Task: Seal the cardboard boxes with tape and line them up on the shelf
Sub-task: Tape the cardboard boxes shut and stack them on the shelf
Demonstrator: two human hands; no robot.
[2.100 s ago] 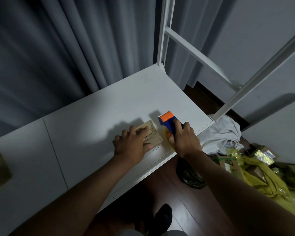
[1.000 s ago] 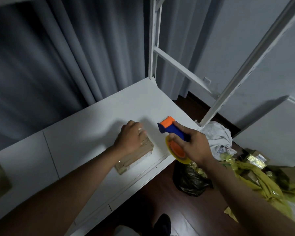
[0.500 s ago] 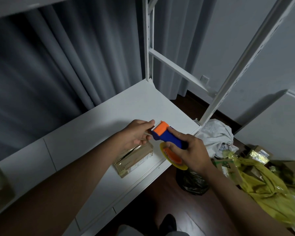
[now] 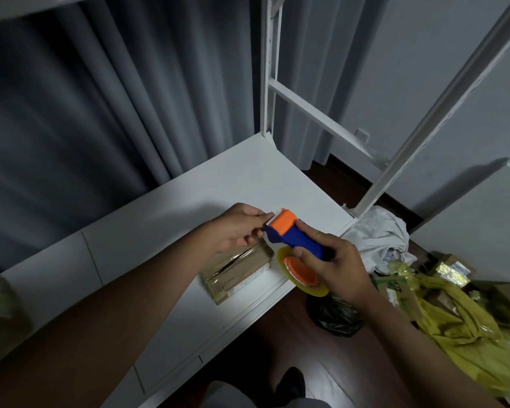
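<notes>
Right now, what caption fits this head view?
Right hand grips a tape dispenser; left hand pinches at its cutter above a cardboard box.

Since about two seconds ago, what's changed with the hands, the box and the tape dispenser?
The left hand let go of the cardboard box and rose to pinch at the toothed end of the tape dispenser. The right hand lifted the dispenser off the box. The box lies turned on the shelf. The right hand's grip on the dispenser is unchanged.
</notes>
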